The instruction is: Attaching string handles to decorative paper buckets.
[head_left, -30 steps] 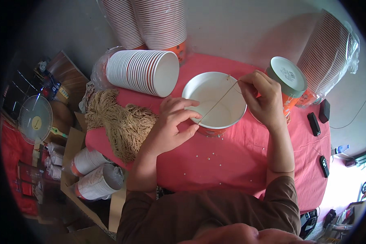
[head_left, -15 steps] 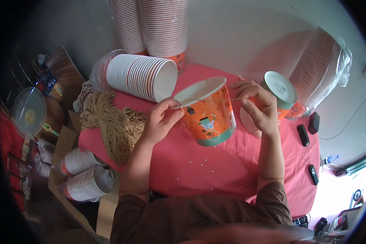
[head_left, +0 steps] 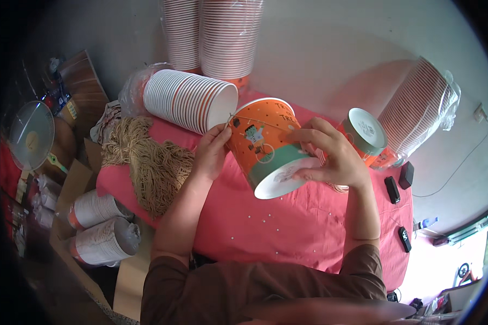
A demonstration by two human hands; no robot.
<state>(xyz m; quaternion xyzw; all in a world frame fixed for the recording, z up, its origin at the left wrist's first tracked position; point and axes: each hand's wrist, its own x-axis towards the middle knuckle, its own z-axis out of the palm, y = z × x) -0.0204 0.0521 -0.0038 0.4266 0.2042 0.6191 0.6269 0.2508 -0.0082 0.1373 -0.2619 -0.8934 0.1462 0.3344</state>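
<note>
An orange paper bucket (head_left: 265, 132) with a green base band and a cartoon figure is tilted in front of me, its white underside turned toward me. My left hand (head_left: 211, 149) pinches its rim at the left, where a thin brown cord (head_left: 252, 117) runs from the fingers across the bucket's side. My right hand (head_left: 331, 154) is curled round the lower right side, thumb against the underside and fingers along the wall. Left of my left forearm lies a heap of tan cords (head_left: 146, 165) on the red tablecloth (head_left: 287, 233).
A nested stack of buckets (head_left: 187, 100) lies behind on the left. Tall wrapped stacks (head_left: 228, 43) stand by the wall, another wrapped stack (head_left: 417, 105) leaning right. An upturned bucket (head_left: 366, 130) and small black devices (head_left: 393, 189) sit right. A cardboard box (head_left: 70, 187) holds more buckets.
The bucket has tipped, so its underside now faces me. My right hand has left the stretched cord and moved down onto the bucket's base. My left hand stays at the rim.
</note>
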